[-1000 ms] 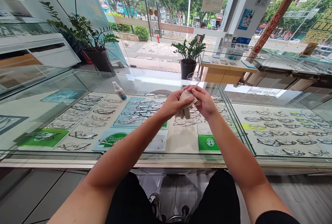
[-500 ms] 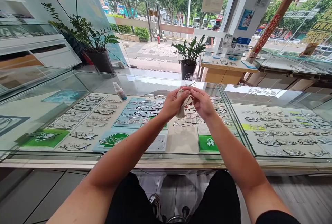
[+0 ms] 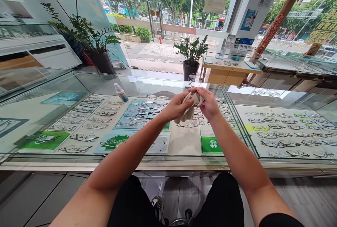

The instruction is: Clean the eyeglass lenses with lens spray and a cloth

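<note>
Above the glass counter, my left hand (image 3: 177, 107) is closed on a beige cleaning cloth (image 3: 186, 115), its thumb pressing the fabric. Part of the cloth hangs down below that hand, and part is bunched between both hands. My right hand (image 3: 210, 105) is closed around a pair of thin-framed eyeglasses (image 3: 192, 78). One round lens shows beyond the fingertips; fingers and cloth hide the rest of the frame. The hands meet at the fingertips.
A white spray bottle (image 3: 120, 93) stands on the glass counter (image 3: 147, 83) to the left. Rows of display eyeglasses (image 3: 92, 114) lie beneath the glass, with more in the right case (image 3: 286, 127). A potted plant (image 3: 191, 67) stands beyond the counter.
The cloth has spread and now covers more between the hands, hanging lower on the left. Less of the eyeglasses shows above the fingers. My right hand has shifted slightly right.
</note>
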`<state>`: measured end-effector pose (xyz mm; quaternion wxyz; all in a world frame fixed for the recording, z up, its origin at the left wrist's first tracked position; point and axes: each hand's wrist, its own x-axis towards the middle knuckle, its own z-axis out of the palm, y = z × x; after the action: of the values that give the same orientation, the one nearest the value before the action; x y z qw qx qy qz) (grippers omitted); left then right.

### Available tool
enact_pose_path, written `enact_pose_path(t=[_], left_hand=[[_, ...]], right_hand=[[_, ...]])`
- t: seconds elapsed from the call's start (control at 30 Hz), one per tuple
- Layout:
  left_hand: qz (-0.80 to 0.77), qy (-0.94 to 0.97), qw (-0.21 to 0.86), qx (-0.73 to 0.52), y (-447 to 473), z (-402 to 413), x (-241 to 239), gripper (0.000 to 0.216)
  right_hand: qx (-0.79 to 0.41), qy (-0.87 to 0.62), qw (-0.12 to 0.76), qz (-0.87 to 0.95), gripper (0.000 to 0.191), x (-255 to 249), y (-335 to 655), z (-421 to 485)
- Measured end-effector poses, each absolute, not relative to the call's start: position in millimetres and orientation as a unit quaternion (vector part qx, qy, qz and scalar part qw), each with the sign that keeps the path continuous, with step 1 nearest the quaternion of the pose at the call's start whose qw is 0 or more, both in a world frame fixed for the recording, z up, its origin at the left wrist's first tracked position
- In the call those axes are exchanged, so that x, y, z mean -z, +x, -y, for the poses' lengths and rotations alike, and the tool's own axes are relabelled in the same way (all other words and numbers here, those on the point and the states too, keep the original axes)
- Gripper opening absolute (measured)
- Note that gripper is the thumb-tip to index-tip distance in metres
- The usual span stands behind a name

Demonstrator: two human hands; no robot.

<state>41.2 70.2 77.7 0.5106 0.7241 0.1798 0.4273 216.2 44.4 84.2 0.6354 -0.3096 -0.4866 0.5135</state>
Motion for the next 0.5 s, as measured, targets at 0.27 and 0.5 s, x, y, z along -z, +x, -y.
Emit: enact_pose_path(t=[0.27,0.5], left_hand=[[-0.230,0.667,0.543,-0.455,48,-66,-76,0.065],[-0.259,0.621,0.527,-0.519,54,-67,-72,0.059]], right_hand=[[-0.543,-0.292,0.622,0.483,0.038,-84,213,-42],[-0.530,-0.288,0.620,0.502,0.033,-85,209,-40]])
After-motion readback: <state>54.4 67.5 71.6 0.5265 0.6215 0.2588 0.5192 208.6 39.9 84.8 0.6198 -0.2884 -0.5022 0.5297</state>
